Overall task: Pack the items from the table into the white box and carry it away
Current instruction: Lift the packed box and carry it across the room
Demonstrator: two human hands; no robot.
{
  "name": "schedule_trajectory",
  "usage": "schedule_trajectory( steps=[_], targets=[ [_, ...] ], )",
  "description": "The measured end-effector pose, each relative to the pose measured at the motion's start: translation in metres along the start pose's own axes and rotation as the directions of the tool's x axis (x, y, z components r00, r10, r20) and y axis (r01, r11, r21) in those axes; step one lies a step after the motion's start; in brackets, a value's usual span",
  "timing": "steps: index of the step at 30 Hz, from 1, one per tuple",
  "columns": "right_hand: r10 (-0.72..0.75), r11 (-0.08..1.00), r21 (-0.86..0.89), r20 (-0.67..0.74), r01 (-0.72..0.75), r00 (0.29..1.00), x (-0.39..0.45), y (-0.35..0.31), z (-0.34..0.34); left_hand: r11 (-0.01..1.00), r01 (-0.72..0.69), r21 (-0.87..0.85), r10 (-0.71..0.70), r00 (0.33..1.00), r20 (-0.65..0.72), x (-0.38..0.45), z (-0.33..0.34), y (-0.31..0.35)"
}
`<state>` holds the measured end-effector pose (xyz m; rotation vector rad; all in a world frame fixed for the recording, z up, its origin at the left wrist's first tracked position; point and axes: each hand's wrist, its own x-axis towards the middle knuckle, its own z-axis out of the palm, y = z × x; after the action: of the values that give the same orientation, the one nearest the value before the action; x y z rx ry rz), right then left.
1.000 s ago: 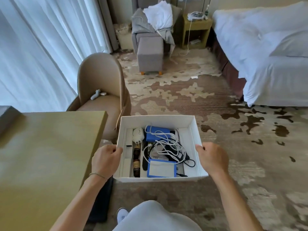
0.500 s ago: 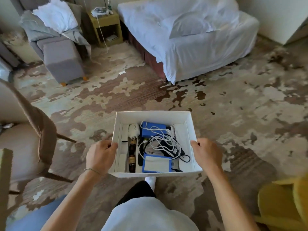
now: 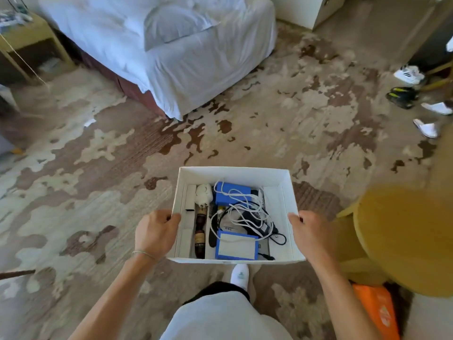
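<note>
I carry the white box (image 3: 232,174) in front of me above the carpet. My left hand (image 3: 155,233) grips its left wall and my right hand (image 3: 310,233) grips its right wall. Inside lie a blue case (image 3: 231,196), a blue-framed card (image 3: 236,246), tangled white cables (image 3: 247,212), a brown bottle (image 3: 199,238), a white plug (image 3: 203,193) and a black comb (image 3: 212,217). The table is out of view.
A bed with white sheets (image 3: 171,45) stands ahead left, a bedside cabinet (image 3: 27,42) at far left. A yellow chair (image 3: 404,239) is close on my right, an orange bag (image 3: 377,312) beneath it. Shoes and slippers (image 3: 416,94) lie at the far right.
I have turned right, away from the table and beige armchair, which left the view. The bed shifted left, the yellow chair came in on the right. Both hands kept hold of the box.
</note>
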<state>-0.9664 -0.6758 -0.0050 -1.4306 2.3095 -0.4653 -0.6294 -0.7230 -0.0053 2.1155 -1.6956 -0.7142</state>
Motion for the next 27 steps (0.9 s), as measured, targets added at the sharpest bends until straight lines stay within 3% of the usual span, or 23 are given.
schedule_trajectory(
  steps=[12,27],
  targets=[
    [0.291,0.955,0.097,-0.126,-0.281,0.948,0.046,0.147,-0.079,0.967,-0.244,0.068,0.231,0.96,0.158,0.026,0.117,0.169],
    [0.416,0.899,0.218,-0.161,-0.379,0.895,0.085,0.36,-0.159,0.923,-0.368,0.109,0.318,0.892,0.322,-0.014,0.277,0.354]
  ],
)
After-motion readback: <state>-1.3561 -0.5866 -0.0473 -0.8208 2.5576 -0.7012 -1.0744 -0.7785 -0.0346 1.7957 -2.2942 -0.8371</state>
